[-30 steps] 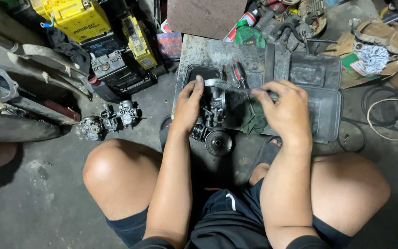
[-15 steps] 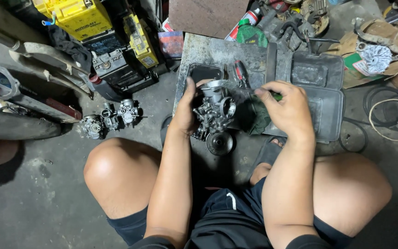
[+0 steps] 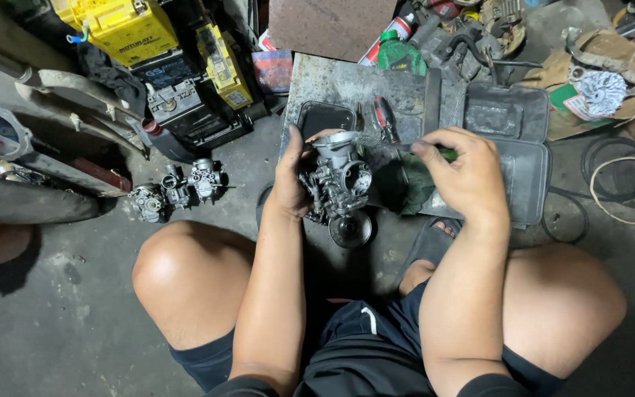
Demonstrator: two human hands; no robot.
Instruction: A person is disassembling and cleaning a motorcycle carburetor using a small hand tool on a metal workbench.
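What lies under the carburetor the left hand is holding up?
Under the carburetor in the left hand a round metal cap shows, with a grey metal plate and dark green cloth beside. The carburetor's underside is hidden.

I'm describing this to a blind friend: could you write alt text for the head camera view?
A squatting person's left hand holds a metal carburetor upright while the right hand works a small green-handled brush at its top. Behind lie a dark tray, a green rag, and more carburetors on the concrete floor.
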